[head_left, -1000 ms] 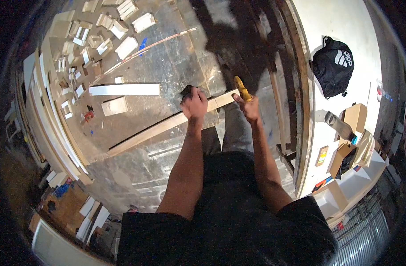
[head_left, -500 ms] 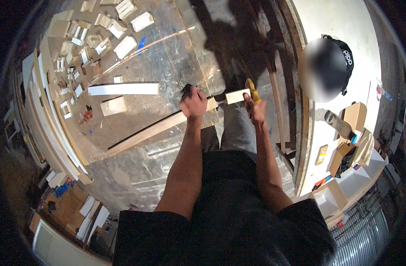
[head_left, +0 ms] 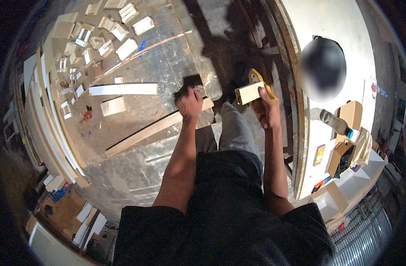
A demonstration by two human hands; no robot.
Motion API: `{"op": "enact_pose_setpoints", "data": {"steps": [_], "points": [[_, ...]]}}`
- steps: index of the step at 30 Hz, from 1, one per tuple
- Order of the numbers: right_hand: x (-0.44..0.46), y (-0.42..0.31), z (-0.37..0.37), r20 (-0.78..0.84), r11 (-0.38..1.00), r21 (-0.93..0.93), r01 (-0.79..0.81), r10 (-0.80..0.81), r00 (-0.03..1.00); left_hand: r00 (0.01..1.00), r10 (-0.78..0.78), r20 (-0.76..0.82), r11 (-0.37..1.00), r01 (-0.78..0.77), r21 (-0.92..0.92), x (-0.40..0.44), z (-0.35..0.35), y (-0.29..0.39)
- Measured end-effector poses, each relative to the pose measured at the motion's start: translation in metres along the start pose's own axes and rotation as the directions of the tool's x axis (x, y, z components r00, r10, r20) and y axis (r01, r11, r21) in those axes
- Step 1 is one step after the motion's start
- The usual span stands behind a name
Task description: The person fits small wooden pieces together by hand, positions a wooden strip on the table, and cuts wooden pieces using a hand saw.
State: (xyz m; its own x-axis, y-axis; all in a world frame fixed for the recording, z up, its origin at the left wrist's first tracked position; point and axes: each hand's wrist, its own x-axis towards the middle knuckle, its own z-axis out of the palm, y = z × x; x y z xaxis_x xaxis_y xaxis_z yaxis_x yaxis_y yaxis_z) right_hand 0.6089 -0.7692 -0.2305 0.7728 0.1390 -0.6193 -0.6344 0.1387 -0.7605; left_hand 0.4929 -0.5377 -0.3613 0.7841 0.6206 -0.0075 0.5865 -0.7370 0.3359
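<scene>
My right hand (head_left: 269, 108) is closed around a yellow handle (head_left: 255, 76), apparently a saw's, and also pinches a short pale wood block (head_left: 250, 92) against it. The blade cannot be made out. My left hand (head_left: 190, 104) is curled above the right end of a long wooden strip (head_left: 156, 127); what its fingers hold, if anything, is hidden in dark shadow. The strip lies slanted across the worktable (head_left: 167, 66), its right end near the table's edge. My right hand and the block are apart from the strip, over the dark gap beside my leg.
Many small wooden pieces (head_left: 126, 48) cover the table's upper left. A white board (head_left: 123, 89) and a wood block (head_left: 113, 106) lie left of my left hand. On the white surface at right are a bottle (head_left: 336, 123), an open cardboard box (head_left: 350, 116) and a blurred dark shape (head_left: 322, 71).
The short block has come apart from the strip's end. My right hand has moved right with it and the yellow handle. My left hand has shifted slightly left.
</scene>
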Motion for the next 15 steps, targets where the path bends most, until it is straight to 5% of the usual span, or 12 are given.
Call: {"op": "enact_pose_setpoints", "data": {"steps": [2, 4, 8, 9, 10, 12, 14, 15], "points": [[-0.02, -0.016, 0.009, 0.0, 0.998, -0.01, -0.069, 0.069, 0.998, 0.999, 0.028, -0.044, 0.999, -0.028, -0.015, -0.003, 0.005, -0.004], [-0.038, -0.032, 0.024, 0.052, 0.97, 0.18, -0.164, 0.158, 0.986, 0.995, 0.056, -0.088, 0.998, -0.059, -0.032, -0.004, 0.008, -0.007], [-0.052, -0.033, 0.009, 0.138, 0.94, 0.187, -0.285, 0.263, 0.955, 0.993, -0.016, 0.113, 1.0, 0.018, -0.012, 0.001, -0.009, -0.006], [-0.057, -0.037, 0.01, 0.167, 0.932, 0.194, -0.306, 0.276, 0.946, 1.0, -0.002, -0.01, 0.961, -0.001, -0.276, 0.004, -0.023, 0.003], [-0.062, -0.039, 0.013, 0.196, 0.923, 0.201, -0.329, 0.291, 0.936, 0.991, -0.021, -0.131, 0.855, -0.051, -0.516, 0.009, -0.044, 0.015], [-0.072, -0.042, 0.019, 0.185, 0.921, 0.197, -0.335, 0.301, 0.936, 1.0, -0.023, 0.015, 0.783, 0.028, -0.622, 0.009, -0.092, 0.037], [-0.082, -0.04, 0.025, 0.176, 0.922, 0.186, -0.341, 0.31, 0.934, 0.901, 0.173, 0.397, 0.303, 0.335, -0.892, -0.001, -0.143, 0.056], [-0.087, -0.035, 0.026, 0.142, 0.937, 0.181, -0.299, 0.276, 0.951, 0.874, 0.259, 0.412, 0.182, 0.374, -0.909, -0.009, -0.16, 0.063]]}}
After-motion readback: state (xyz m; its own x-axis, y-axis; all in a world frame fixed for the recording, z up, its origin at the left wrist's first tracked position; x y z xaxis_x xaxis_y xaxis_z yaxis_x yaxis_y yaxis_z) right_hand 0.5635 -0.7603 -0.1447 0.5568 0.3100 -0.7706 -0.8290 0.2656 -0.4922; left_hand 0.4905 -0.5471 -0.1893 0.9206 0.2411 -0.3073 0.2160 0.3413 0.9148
